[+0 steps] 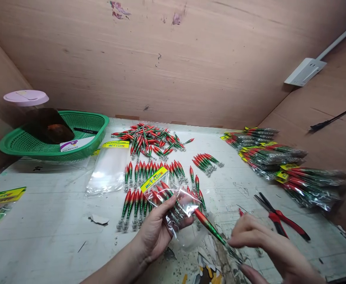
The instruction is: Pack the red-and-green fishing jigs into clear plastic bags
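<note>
My left hand (156, 234) grips a clear plastic bag (187, 203) with a yellow header, tilted above the table. Several red-and-green fishing lures are inside the bag. Between thumb and fingers of my right hand (267, 246), another fishing lure (210, 227) is pinched near its hook end; its red nose is at the bag's open end. Under and behind the bag, more lures (146, 173) lie in rows, partly hidden by it. A short row of lures (206, 163) lies right of them, and a loose pile (149, 140) lies farther back.
A stack of clear bags (107, 173) lies left of the rows. Filled bags (272, 154) are heaped at right, near red-handled cutters or pliers (289, 225). At back left, a green basket (101, 130) holds a pink-lidded jar (26, 98). Another yellow-topped packet (4, 197) lies far left.
</note>
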Demonstrator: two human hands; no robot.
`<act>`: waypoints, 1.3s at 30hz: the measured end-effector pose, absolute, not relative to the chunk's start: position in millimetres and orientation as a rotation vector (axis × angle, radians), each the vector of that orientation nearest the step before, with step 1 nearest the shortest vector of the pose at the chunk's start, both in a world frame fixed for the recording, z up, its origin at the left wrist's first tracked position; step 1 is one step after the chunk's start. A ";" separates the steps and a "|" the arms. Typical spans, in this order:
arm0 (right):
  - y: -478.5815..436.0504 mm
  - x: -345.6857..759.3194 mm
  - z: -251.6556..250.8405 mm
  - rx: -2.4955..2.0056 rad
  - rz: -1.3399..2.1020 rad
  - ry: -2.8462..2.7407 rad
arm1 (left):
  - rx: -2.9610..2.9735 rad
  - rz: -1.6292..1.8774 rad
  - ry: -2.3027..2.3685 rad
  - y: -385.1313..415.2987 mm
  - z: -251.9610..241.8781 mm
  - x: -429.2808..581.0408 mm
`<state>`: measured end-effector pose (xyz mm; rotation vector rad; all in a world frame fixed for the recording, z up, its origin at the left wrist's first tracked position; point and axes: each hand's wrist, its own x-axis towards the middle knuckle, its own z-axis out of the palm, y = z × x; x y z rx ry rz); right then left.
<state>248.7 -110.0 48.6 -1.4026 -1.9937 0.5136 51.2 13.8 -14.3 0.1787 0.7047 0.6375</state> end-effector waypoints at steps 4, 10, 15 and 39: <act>-90.8 225.2 36.7 -1.404 0.180 -2.035 | 0.208 0.609 0.688 9.9 -11.7 51.6; -80.2 211.4 22.9 -1.284 -0.151 -2.053 | 0.235 0.599 0.640 6.1 -10.0 50.4; -82.0 207.8 16.7 -1.305 -0.198 -2.019 | 0.260 0.585 0.600 6.1 -13.0 49.8; -182.9 379.2 -50.7 -2.097 -0.174 -1.939 | 0.188 0.535 0.630 6.4 -7.8 46.4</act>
